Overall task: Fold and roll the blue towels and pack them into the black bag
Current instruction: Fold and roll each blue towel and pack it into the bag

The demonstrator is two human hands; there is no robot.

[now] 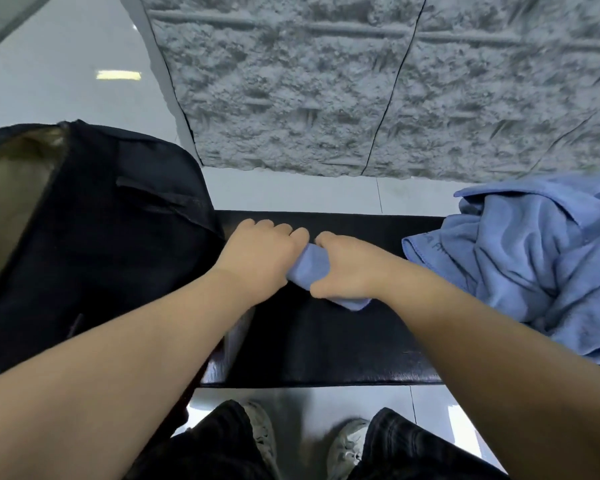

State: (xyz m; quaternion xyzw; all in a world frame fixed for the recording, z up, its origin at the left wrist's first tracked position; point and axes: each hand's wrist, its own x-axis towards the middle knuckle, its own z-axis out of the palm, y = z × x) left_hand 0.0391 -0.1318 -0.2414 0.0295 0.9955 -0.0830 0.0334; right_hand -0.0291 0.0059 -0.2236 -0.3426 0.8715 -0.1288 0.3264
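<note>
Both hands closed around one rolled blue towel (310,268) at frame center on the table (326,341): left grip (262,254) and right grip (347,268) wrapped tight. Risk: roll springs loose if either grip eases. Black bag (111,220) at left, open, contents not visible. Loose towel pile (520,251) at right.

- The loose towel (520,258) on the right carries a short line of darker lettering near its left hem. The view is too soft to read it surely; the clearest strokes look perhaps like "A F".
- No other text, label, brand mark or number can be read anywhere else in the view.
</note>
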